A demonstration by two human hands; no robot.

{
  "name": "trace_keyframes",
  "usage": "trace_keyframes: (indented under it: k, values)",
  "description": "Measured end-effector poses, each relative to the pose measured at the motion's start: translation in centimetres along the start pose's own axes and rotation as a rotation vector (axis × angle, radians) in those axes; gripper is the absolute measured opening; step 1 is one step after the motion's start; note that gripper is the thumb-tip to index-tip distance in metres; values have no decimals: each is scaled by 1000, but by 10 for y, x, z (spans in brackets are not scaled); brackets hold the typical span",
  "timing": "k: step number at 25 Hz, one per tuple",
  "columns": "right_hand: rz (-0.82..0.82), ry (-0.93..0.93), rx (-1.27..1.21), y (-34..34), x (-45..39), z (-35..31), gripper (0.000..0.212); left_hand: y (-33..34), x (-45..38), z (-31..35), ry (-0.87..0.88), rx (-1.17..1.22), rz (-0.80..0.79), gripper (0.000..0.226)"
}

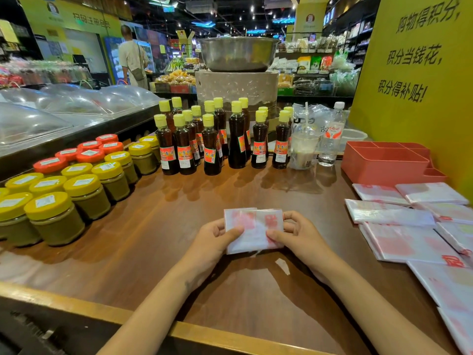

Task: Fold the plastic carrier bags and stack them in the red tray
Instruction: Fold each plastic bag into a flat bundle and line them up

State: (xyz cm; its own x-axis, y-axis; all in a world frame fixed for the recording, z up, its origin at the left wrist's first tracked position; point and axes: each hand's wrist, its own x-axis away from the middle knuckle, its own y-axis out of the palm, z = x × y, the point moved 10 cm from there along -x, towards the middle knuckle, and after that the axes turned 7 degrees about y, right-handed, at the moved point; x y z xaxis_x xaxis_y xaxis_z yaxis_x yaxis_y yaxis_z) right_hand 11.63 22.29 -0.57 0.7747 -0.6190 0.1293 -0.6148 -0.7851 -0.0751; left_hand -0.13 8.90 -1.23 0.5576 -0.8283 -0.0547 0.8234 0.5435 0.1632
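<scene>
Near the middle of the wooden counter (158, 221), both hands hold a folded bag (253, 230) just above the surface. The left hand (213, 243) grips its left edge, thumb on top and fingers curled beneath; the right hand (298, 235) pinches the right edge the same way. The bag is a compact, roughly square packet of white, slightly glossy plastic with faint pink-red print showing through its layers, and a seam runs down its upper half. To the right, loose bags (409, 242) of the same white and red plastic lie flat and overlapping along the counter's right side, some folded into long strips. Just beyond them, at the far right, sits the red tray (384, 165), divided into compartments, with none of the bags visible inside it. On the left stand jars (76, 190) with yellow and red lids. Farther back is a row of dark bottles (212, 142) with yellow caps, and right of them a cup in a clear bag (305, 139) and a water bottle (332, 134).
</scene>
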Motion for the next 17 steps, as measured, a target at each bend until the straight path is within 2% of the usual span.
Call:
trace_keyframes:
  k: [5,12,17]
  values:
    - [-1,-8,-35,4,-3,6,29,6,4,-5,-53,22,-27,31]
    - [46,-22,-36,2,-9,12,22,-5,-12,-32,-185,145,43,32]
    - [123,117,-133,-14,-7,8,24,15,-22,-16,-328,177,-17,38]
